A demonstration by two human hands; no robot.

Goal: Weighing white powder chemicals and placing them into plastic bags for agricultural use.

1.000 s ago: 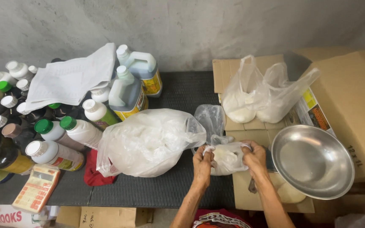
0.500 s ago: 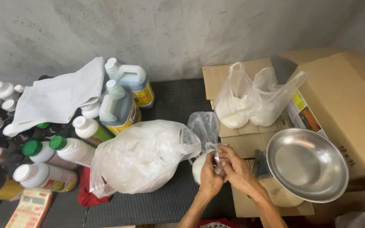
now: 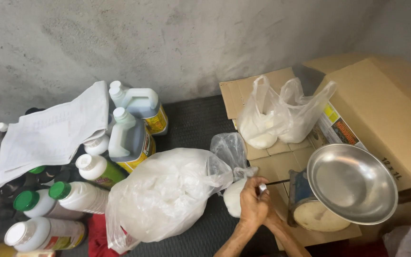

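Small bag (image 3: 234, 197) of white powder, thin clear plastic, twisted neck pinched by both hands (image 3: 255, 204) clasped together.

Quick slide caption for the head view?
Both hands pinch a small bag of white powder beside a metal scale pan.

I see a thin, glossy clear plastic bag (image 3: 167, 200), crinkled, over matt white powder. The pan (image 3: 353, 183) is smooth polished metal. The boxes (image 3: 381, 109) are matt brown cardboard, the mat (image 3: 196, 123) dark and ribbed, the wall (image 3: 167, 43) rough grey concrete.
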